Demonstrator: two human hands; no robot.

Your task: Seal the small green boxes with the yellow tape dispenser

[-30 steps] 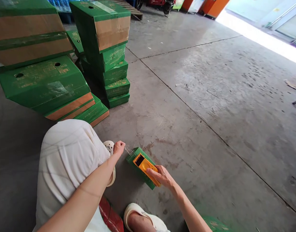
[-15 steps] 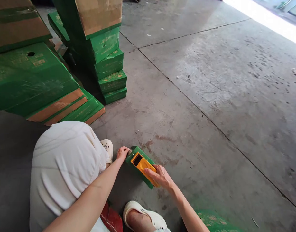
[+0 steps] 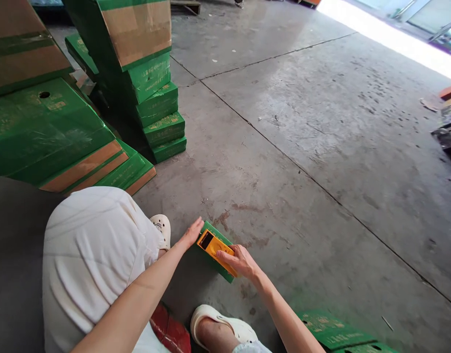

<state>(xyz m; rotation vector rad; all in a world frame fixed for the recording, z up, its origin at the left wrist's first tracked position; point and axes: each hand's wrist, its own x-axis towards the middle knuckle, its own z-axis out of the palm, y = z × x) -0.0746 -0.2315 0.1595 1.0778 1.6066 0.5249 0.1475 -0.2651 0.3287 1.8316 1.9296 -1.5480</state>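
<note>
A small green box [image 3: 225,275] rests on the concrete floor in front of me. Over it is a yellow-orange device [image 3: 217,249] with a dark screen at its upper left end; it looks like a multimeter. My right hand [image 3: 240,261] grips the device by its lower right end, thumb on top. At the box's upper left end is my left hand [image 3: 192,232], its fingers stretched out flat against or just beside the box, holding nothing.
Stacked green and brown cartons [image 3: 161,126] stand at the left. More green boxes [image 3: 330,331] are at the bottom right. My white shoes [image 3: 236,327] flank a red object [image 3: 170,329] below. Dark items [image 3: 449,130] lie at the right edge.
My left hand has gone from pinched fingers at the box's end to stretched fingers. My right hand still holds the device over the box. The view has shifted slightly to the right.
</note>
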